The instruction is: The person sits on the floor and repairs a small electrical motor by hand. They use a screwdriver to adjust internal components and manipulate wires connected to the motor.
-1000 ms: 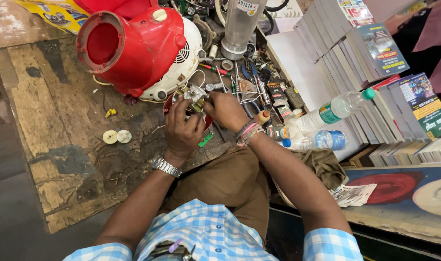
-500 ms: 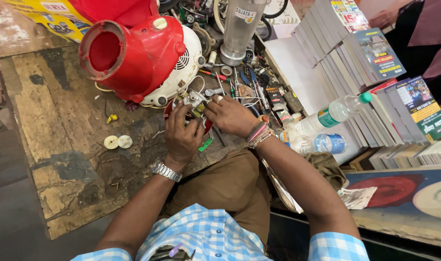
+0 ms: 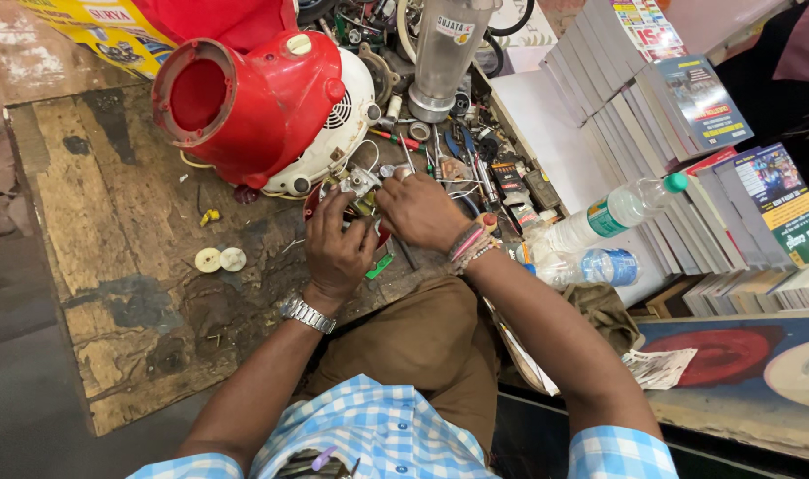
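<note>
My left hand (image 3: 336, 248), with a metal watch on its wrist, grips a small metal and copper motor part (image 3: 358, 191) over a worn wooden board (image 3: 112, 266). My right hand (image 3: 420, 211), with bracelets on its wrist, closes on the same part from the right. A tool in it cannot be made out. Just behind the part lies a red and white appliance housing (image 3: 263, 111) on its side, its round opening facing left.
Two pale round discs (image 3: 219, 260) lie left of my hands. Loose tools and screwdrivers (image 3: 440, 155) and a clear jar (image 3: 447, 53) stand behind. Two plastic bottles (image 3: 600, 235) and rows of books (image 3: 671, 115) fill the right. A small green piece (image 3: 380, 265) lies below my hands.
The view has shifted slightly. Both hands stay on the small motor part with only small finger movements.
</note>
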Available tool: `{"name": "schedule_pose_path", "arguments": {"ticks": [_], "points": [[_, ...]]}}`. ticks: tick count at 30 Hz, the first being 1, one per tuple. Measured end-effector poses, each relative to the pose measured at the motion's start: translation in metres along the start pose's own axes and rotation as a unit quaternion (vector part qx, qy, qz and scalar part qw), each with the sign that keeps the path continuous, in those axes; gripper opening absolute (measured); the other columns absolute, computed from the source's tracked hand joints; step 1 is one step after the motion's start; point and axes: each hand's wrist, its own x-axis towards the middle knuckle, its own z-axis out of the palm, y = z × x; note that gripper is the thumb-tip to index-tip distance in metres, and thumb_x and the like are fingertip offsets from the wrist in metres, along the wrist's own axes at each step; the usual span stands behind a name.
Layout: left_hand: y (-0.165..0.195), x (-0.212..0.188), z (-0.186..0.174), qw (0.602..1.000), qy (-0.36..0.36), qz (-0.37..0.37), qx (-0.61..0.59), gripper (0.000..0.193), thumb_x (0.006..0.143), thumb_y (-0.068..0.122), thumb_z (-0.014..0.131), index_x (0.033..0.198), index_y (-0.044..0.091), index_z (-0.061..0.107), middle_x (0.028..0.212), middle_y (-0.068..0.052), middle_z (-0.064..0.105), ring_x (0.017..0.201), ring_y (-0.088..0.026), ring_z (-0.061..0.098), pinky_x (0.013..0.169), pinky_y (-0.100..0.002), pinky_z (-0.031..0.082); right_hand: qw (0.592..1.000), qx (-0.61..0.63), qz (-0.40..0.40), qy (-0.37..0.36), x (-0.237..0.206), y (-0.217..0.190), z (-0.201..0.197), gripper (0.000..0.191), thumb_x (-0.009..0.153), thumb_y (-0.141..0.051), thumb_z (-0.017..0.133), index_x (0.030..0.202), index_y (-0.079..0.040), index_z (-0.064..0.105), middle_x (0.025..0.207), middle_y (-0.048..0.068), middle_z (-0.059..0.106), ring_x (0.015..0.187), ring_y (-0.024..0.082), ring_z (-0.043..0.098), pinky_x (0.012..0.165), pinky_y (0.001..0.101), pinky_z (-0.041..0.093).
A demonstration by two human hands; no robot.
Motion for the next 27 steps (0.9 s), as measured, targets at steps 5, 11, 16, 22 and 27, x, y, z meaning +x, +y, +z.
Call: {"name": "schedule_pose_path", "arguments": {"ticks": [5, 11, 16, 22, 27], "points": [[0.001, 0.002, -0.002, 1.000, 0.004, 0.000, 0.004, 0.010, 0.084, 0.009, 0.077, 0.091, 0.005, 0.073, 0.130, -0.016, 0.061, 0.131, -0.037, 0.057, 0.107, -0.048, 0.050, 0.950, 0.154, 0.262, -0.071, 0.012, -0.012, 0.012, 0.025, 0.093, -0.029, 0.064, 0.097, -0.005, 0.069, 0.088, 0.017, 0.066, 0.087, 0.038, 0.065, 0.080, 0.0507, 0.051], [0.004, 0.004, -0.006, 1.000, -0.003, -0.006, -0.002, 0.011, 0.086, 0.011, 0.079, 0.090, 0.004, 0.072, 0.130, -0.017, 0.060, 0.129, -0.038, 0.057, 0.105, -0.049, 0.050, 0.999, 0.004, 0.051, -0.003, -0.010, 0.001, -0.004, 0.022, 0.087, -0.018, 0.063, 0.104, -0.004, 0.066, 0.097, 0.012, 0.066, 0.091, 0.032, 0.065, 0.080, 0.0432, 0.052], [0.004, 0.006, -0.006, 1.000, 0.000, -0.001, -0.002, 0.009, 0.084, 0.009, 0.079, 0.089, 0.005, 0.072, 0.130, -0.016, 0.061, 0.129, -0.037, 0.058, 0.105, -0.048, 0.050, 0.986, -0.120, -0.113, 0.010, -0.011, 0.000, -0.013, 0.028, 0.087, -0.019, 0.060, 0.110, -0.003, 0.065, 0.099, 0.009, 0.064, 0.100, 0.026, 0.063, 0.084, 0.0384, 0.050], [0.004, 0.004, -0.005, 1.000, -0.001, -0.002, -0.005, 0.012, 0.082, 0.010, 0.079, 0.091, 0.004, 0.072, 0.131, -0.017, 0.060, 0.129, -0.037, 0.057, 0.105, -0.048, 0.050, 1.000, 0.004, -0.012, -0.009, -0.003, 0.002, -0.005, 0.015, 0.090, -0.018, 0.065, 0.096, -0.005, 0.068, 0.096, 0.012, 0.069, 0.098, 0.031, 0.066, 0.087, 0.0424, 0.054], [0.003, 0.003, -0.002, 1.000, -0.001, -0.005, 0.010, 0.011, 0.084, 0.010, 0.079, 0.090, 0.005, 0.073, 0.131, -0.016, 0.061, 0.131, -0.037, 0.057, 0.105, -0.047, 0.050, 0.928, 0.231, 0.287, -0.051, 0.008, -0.002, 0.013, 0.031, 0.085, -0.032, 0.073, 0.089, -0.002, 0.071, 0.082, 0.023, 0.071, 0.076, 0.039, 0.069, 0.074, 0.0491, 0.055]]}}
